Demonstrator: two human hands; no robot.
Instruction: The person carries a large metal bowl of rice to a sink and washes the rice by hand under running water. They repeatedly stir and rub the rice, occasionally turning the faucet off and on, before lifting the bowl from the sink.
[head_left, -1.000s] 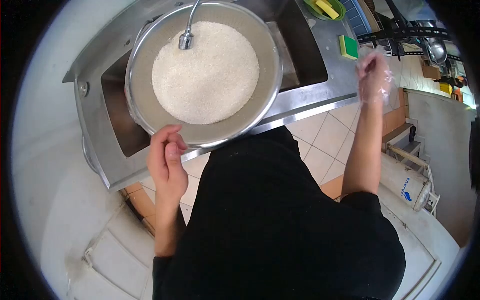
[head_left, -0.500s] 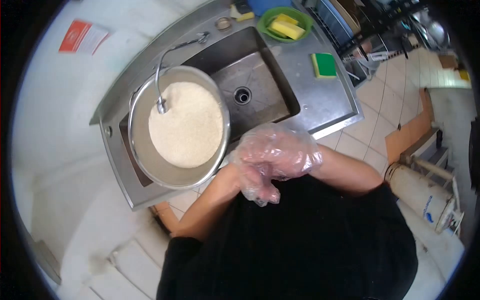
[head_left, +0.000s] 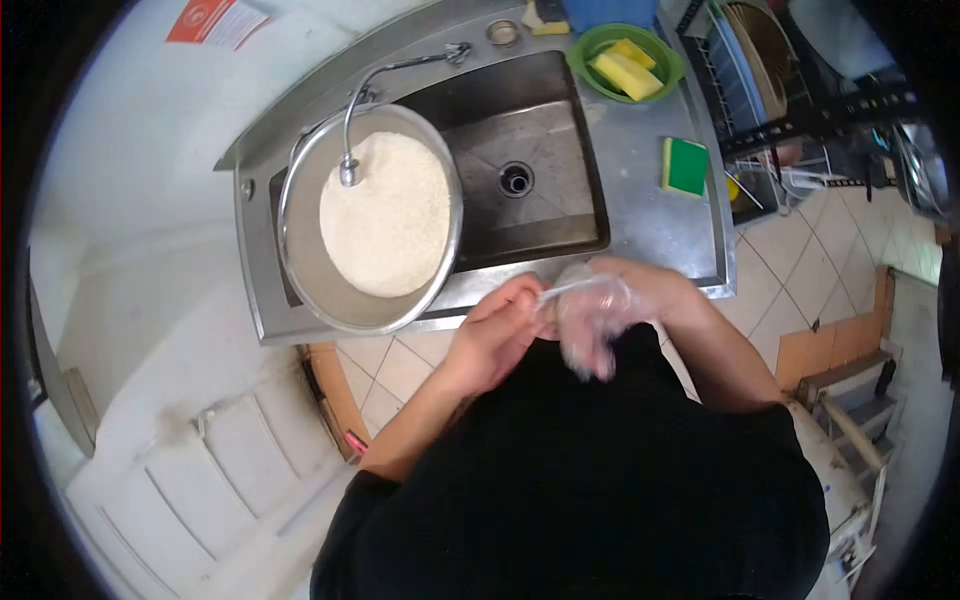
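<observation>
**Hands.** The left hand (head_left: 495, 335) is bare. The right hand (head_left: 625, 295) wears a clear plastic glove (head_left: 590, 330). Both hands meet in front of the torso, just off the near edge of the bench (head_left: 650, 230).

**Grip state.**
- Left: the grip is closed to a pinch. Thumb and fingertips hold a stretched strip of the glove film at the cuff side.
- Right: the gloved fingers point toward 6 o'clock. They are blurred and veiled by loose film, so it cannot be told how far this grip is open. No separate item is visible in it.

**Glove position.** The glove sits on the right hand, at 3 o'clock from the left hand and touching it. It lies at 4 o'clock from the steel bowl (head_left: 300, 270).

**Surroundings.**
- The steel bowl rests in the left part of the sink (head_left: 560, 130), overlapping the sink's near rim.
- The bowl holds a mound of white rice (head_left: 385, 215).
- The faucet (head_left: 350, 170) arches over the bowl, with its outlet above the 11 o'clock part of the rice.
- The drain (head_left: 515, 179) is at 3 o'clock from the bowl, in the bare sink floor.
- A green-and-yellow sponge (head_left: 686, 166) lies flat on the bench at 3 o'clock from the sink.
- A green bowl (head_left: 585, 50) at 1 o'clock from the sink contains yellow sponges (head_left: 625, 70).
- A dish rack (head_left: 750, 60) stands at the far right end of the bench.
</observation>
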